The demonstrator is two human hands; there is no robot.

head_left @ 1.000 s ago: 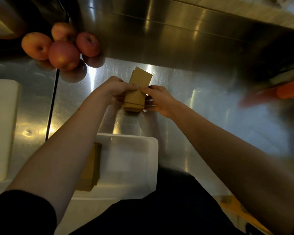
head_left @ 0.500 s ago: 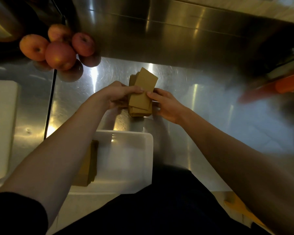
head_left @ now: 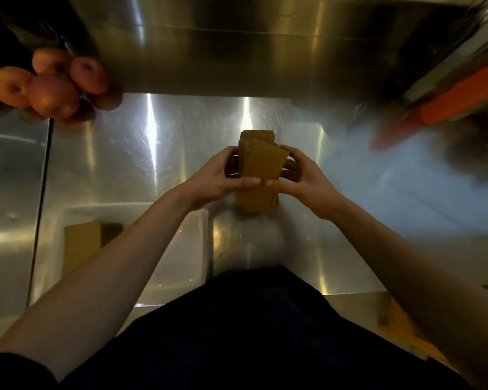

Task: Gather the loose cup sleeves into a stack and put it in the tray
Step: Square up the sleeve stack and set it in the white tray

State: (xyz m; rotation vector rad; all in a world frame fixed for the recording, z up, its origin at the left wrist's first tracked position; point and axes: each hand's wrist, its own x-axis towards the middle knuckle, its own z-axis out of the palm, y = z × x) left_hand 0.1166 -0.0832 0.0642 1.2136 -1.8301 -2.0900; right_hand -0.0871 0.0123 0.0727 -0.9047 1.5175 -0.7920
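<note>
A stack of brown cardboard cup sleeves (head_left: 258,164) stands on the steel counter at the centre. My left hand (head_left: 219,175) grips its left side and my right hand (head_left: 299,175) grips its right side, both thumbs lying across the front. The top sleeve sits slightly askew. To the lower left lies the white plastic tray (head_left: 203,243), holding another brown stack of sleeves (head_left: 82,246) partly hidden behind my left forearm.
Several red apples (head_left: 51,85) sit at the back left. An orange-handled object (head_left: 462,99) lies blurred at the right. A white block is at the far left edge. A steel backsplash rises behind the counter.
The view has shifted, so the stack now appears nearer and more central. Both hands have closed in round the stack's sides, and the sleeves look more squared up than before.
</note>
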